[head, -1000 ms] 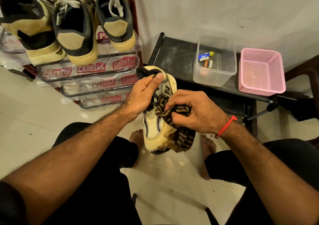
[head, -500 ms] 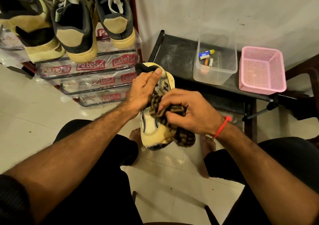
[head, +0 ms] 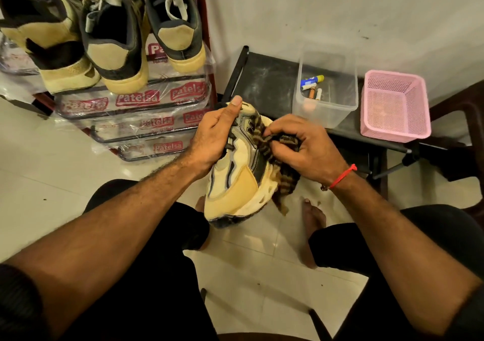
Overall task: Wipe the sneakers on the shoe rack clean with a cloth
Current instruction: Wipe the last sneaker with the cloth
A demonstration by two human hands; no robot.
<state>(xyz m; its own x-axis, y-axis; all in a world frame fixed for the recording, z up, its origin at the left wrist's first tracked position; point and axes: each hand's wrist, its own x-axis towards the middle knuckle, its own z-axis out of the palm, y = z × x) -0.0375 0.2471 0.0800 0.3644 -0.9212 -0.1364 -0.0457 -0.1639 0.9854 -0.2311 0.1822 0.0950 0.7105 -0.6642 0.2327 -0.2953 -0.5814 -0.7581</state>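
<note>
Left hand (head: 213, 138) grips a cream sneaker (head: 241, 183) at its collar, held above the floor between the knees. Right hand (head: 305, 148) is clenched on a striped cloth (head: 284, 181) pressed to the sneaker's side. Three sneakers (head: 115, 42) sit on the shoe rack's (head: 136, 100) top shelf; their cleanliness appears indeterminate.

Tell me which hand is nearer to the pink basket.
The right hand. It grips the striped cloth against the sneaker, just left of and below the pink basket. The left hand holds the sneaker's far side, farther from it.
</note>
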